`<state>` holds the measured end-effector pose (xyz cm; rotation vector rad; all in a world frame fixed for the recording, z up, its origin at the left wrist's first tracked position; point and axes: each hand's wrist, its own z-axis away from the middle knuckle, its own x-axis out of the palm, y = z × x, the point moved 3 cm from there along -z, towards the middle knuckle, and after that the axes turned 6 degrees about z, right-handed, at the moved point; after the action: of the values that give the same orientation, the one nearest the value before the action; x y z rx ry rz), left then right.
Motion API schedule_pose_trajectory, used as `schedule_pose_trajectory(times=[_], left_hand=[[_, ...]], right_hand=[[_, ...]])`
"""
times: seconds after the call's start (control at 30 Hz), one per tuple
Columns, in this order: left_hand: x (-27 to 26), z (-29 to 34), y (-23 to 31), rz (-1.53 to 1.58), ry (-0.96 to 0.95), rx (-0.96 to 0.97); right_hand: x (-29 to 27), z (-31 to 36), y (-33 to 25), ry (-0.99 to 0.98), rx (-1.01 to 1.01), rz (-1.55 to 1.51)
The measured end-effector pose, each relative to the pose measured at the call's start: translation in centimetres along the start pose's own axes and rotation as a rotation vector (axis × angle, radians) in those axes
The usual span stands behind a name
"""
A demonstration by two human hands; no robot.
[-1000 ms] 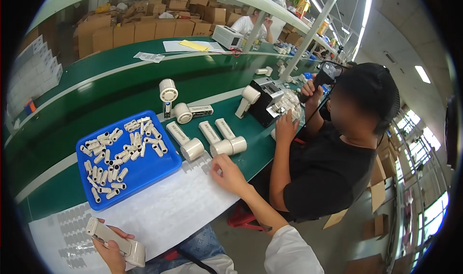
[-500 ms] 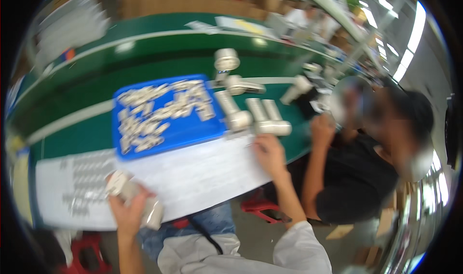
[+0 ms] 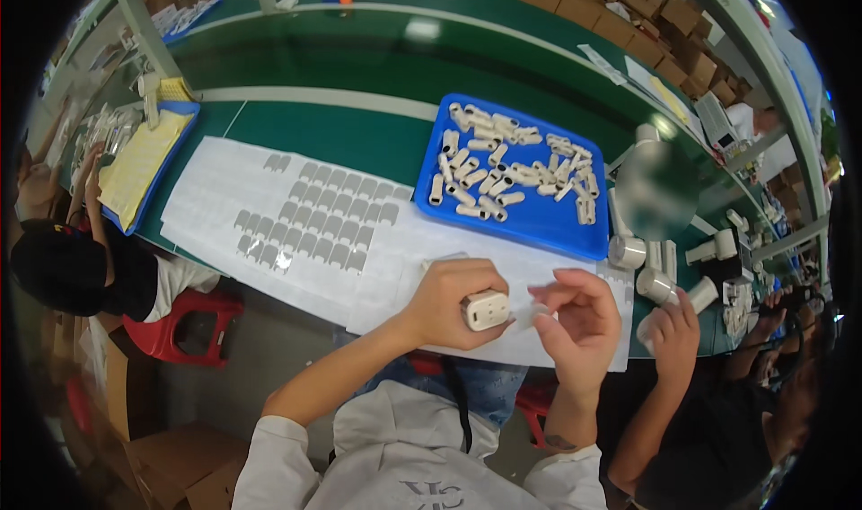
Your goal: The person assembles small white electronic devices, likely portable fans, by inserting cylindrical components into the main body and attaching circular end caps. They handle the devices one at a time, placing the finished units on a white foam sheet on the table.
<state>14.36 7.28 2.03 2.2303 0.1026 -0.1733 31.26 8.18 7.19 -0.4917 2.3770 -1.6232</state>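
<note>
My left hand [image 3: 458,303] is wrapped round a white plastic handheld device [image 3: 488,311], whose oval end with small openings faces up toward me. Close beside it on the right, my right hand [image 3: 579,326] has its fingers curled, and thumb and forefinger pinch a small translucent film [image 3: 523,317]. Both hands are above the near edge of a white sheet [image 3: 404,259]. On that sheet's left part lie rows of grey rounded stickers [image 3: 332,209]. Beyond my hands, a blue tray [image 3: 512,225] holds several small white plastic parts [image 3: 489,173].
More white devices [image 3: 655,281] lie right of the tray, where a co-worker's hand [image 3: 675,335] reaches in. Another person sits at the left by a blue tray with a yellow cover [image 3: 139,173]. A red stool [image 3: 193,326] stands lower left; cardboard boxes [image 3: 184,452] are below it.
The view has swung left, so the tray now appears farther right. My left hand, still holding the device, and my right hand have come close together; the right now pinches a film.
</note>
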Motion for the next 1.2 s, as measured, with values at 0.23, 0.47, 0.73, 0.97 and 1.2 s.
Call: schedule_pose_trajectory(times=[0.23, 0.47, 0.73, 0.97, 1.2], left_hand=[[0.2, -0.1, -0.2, -0.017, 0.056, 0.052], [0.3, -0.1, -0.2, -0.015, 0.083, 0.070], [0.4, -0.1, -0.3, -0.014, 0.108, 0.070], [0.4, -0.2, -0.4, -0.029, 0.104, 0.080], [0.4, -0.1, -0.4, -0.036, 0.101, 0.051]], right_hand=[[2.3, 0.4, 1.6, -0.006, -0.047, 0.016], [2.8, 0.8, 2.0, 0.097, -0.091, 0.033], [3.0, 1.1, 2.0, 0.102, -0.112, 0.074], [2.9, 1.0, 2.3, 0.091, -0.120, 0.088], [3.0, 0.9, 2.1, 0.087, -0.123, 0.103]])
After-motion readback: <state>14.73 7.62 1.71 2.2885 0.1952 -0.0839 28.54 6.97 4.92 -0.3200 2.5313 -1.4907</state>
